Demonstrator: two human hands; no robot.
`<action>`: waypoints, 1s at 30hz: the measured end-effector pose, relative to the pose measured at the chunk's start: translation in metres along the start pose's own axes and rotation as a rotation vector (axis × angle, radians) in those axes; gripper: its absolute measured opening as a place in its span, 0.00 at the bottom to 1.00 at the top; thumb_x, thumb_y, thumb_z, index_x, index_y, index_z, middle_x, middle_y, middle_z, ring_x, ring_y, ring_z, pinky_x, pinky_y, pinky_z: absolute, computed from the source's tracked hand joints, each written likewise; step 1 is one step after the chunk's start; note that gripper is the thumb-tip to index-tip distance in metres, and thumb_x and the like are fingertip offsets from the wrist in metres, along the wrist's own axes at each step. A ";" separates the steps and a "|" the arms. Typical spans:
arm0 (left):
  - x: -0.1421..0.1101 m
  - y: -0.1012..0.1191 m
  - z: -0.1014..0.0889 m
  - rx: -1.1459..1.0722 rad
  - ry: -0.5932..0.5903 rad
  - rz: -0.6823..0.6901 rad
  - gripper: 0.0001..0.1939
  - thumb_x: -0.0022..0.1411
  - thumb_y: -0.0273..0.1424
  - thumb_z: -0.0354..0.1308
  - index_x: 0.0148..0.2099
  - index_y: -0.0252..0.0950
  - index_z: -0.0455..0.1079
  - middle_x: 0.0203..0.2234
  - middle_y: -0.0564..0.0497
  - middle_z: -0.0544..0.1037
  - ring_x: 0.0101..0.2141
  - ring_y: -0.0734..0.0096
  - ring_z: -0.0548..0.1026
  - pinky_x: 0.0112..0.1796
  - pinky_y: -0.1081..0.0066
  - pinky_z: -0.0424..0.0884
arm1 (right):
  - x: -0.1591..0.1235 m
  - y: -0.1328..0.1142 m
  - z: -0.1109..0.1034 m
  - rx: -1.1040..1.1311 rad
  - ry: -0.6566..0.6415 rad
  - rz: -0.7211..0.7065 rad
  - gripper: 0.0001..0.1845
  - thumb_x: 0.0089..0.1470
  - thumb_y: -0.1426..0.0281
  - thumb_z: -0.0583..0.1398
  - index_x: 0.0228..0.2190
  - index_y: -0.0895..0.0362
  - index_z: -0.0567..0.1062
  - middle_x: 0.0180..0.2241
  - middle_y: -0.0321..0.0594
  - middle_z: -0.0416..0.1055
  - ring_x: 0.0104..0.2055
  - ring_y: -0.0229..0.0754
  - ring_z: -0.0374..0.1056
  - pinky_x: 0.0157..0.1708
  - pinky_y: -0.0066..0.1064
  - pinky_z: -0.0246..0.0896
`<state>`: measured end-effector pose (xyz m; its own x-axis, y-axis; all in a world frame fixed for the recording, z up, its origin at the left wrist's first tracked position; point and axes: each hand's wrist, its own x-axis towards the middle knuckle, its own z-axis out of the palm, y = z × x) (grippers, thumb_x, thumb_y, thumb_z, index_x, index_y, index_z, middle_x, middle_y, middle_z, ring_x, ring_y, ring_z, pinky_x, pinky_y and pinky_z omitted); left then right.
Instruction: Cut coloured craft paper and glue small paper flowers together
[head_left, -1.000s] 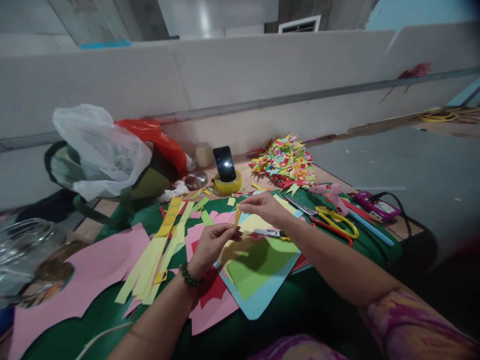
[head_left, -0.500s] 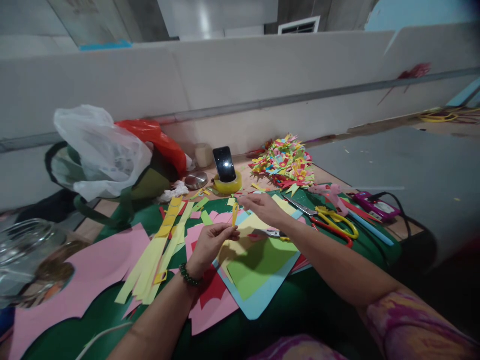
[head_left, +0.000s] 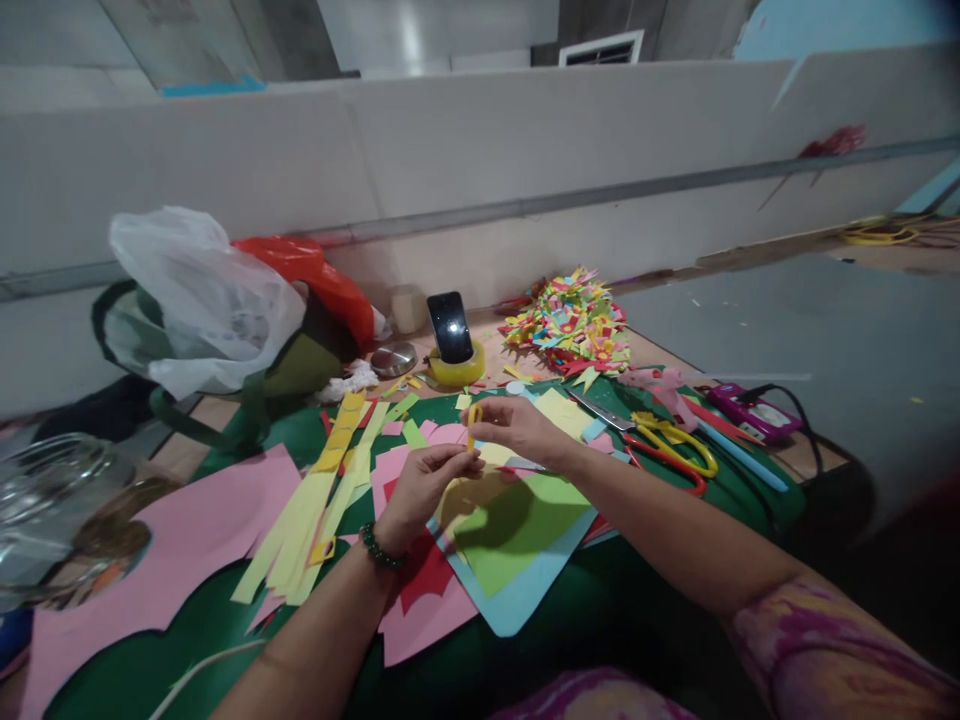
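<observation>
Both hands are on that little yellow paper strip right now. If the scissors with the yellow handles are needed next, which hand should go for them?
Probably the right hand. The scissors lie on its side of the table, with open mat between. The left hand pinches the yellow strip from below and could hold it alone; reaching from there would mean crossing over the right forearm.

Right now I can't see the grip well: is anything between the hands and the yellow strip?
Nothing visible. Left hand and right hand both pinch the strip directly, above the paper sheets.
</observation>
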<state>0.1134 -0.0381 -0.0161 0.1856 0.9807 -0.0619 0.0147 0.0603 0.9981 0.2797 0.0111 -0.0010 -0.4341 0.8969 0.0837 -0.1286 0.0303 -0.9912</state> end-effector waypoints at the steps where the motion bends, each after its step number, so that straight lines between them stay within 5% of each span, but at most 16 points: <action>1: 0.000 0.000 -0.001 -0.022 -0.005 0.000 0.17 0.47 0.44 0.68 0.29 0.33 0.78 0.26 0.48 0.81 0.28 0.69 0.77 0.35 0.71 0.72 | 0.000 0.000 -0.001 0.062 -0.035 0.047 0.18 0.43 0.55 0.65 0.27 0.58 0.76 0.29 0.37 0.72 0.33 0.39 0.66 0.36 0.31 0.59; 4: -0.001 0.002 -0.002 -0.113 -0.026 -0.002 0.17 0.47 0.44 0.68 0.29 0.34 0.78 0.26 0.49 0.80 0.27 0.73 0.75 0.34 0.73 0.71 | 0.000 0.002 -0.001 0.165 -0.123 0.172 0.16 0.46 0.57 0.63 0.30 0.58 0.77 0.32 0.39 0.73 0.36 0.39 0.67 0.38 0.32 0.59; 9: -0.004 0.005 0.002 -0.281 -0.086 -0.042 0.17 0.45 0.42 0.71 0.33 0.35 0.78 0.27 0.52 0.78 0.28 0.76 0.73 0.35 0.74 0.71 | -0.006 0.004 0.007 0.151 -0.362 0.067 0.19 0.41 0.58 0.68 0.31 0.59 0.77 0.28 0.36 0.70 0.29 0.35 0.63 0.34 0.31 0.60; 13: -0.005 0.007 -0.002 -0.188 -0.161 -0.110 0.16 0.46 0.40 0.70 0.33 0.33 0.76 0.27 0.50 0.77 0.31 0.71 0.75 0.40 0.69 0.71 | -0.010 -0.001 0.008 0.058 -0.292 0.013 0.20 0.38 0.55 0.69 0.25 0.59 0.76 0.33 0.40 0.72 0.31 0.38 0.66 0.32 0.31 0.61; 15: -0.006 0.008 -0.008 -0.058 -0.205 -0.099 0.17 0.46 0.38 0.70 0.37 0.34 0.75 0.33 0.47 0.79 0.37 0.65 0.76 0.43 0.67 0.70 | -0.010 -0.003 0.004 -0.071 -0.225 -0.045 0.18 0.40 0.56 0.68 0.25 0.59 0.76 0.35 0.42 0.73 0.34 0.39 0.67 0.33 0.30 0.61; 19: -0.008 0.015 -0.020 0.046 -0.141 -0.055 0.23 0.51 0.39 0.65 0.49 0.40 0.69 0.45 0.46 0.75 0.44 0.63 0.74 0.41 0.68 0.71 | -0.010 -0.002 -0.003 -0.526 -0.076 -0.157 0.11 0.48 0.65 0.63 0.21 0.59 0.73 0.22 0.33 0.67 0.26 0.35 0.61 0.26 0.26 0.52; 22: -0.008 0.016 -0.016 0.133 -0.062 -0.077 0.20 0.54 0.42 0.62 0.46 0.38 0.68 0.38 0.49 0.75 0.36 0.69 0.75 0.34 0.72 0.70 | -0.011 -0.001 0.000 -0.959 -0.152 -0.095 0.08 0.46 0.73 0.63 0.19 0.58 0.72 0.18 0.32 0.64 0.23 0.33 0.57 0.23 0.26 0.43; 25: -0.004 0.010 -0.007 0.208 -0.031 -0.066 0.17 0.48 0.41 0.66 0.34 0.35 0.69 0.25 0.54 0.73 0.27 0.74 0.72 0.28 0.75 0.66 | -0.012 -0.002 0.005 -1.157 -0.249 -0.009 0.06 0.45 0.74 0.63 0.19 0.57 0.73 0.19 0.34 0.67 0.23 0.35 0.58 0.22 0.28 0.41; 28: -0.002 0.005 -0.004 0.125 -0.054 -0.089 0.17 0.44 0.40 0.68 0.28 0.34 0.68 0.21 0.56 0.71 0.24 0.76 0.72 0.28 0.75 0.67 | -0.012 -0.005 0.002 -0.962 -0.320 0.055 0.03 0.42 0.72 0.65 0.24 0.58 0.75 0.20 0.33 0.69 0.23 0.34 0.61 0.22 0.26 0.46; 30: -0.003 0.006 -0.005 0.063 -0.030 -0.112 0.17 0.43 0.39 0.69 0.28 0.34 0.68 0.22 0.56 0.71 0.24 0.76 0.73 0.29 0.75 0.68 | -0.013 -0.009 -0.004 -0.691 -0.362 0.128 0.10 0.40 0.71 0.66 0.30 0.59 0.75 0.20 0.32 0.71 0.23 0.34 0.63 0.23 0.25 0.52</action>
<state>0.1082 -0.0393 -0.0101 0.2083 0.9624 -0.1740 0.0987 0.1564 0.9828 0.2897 0.0009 0.0061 -0.6867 0.7160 -0.1254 0.4735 0.3098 -0.8245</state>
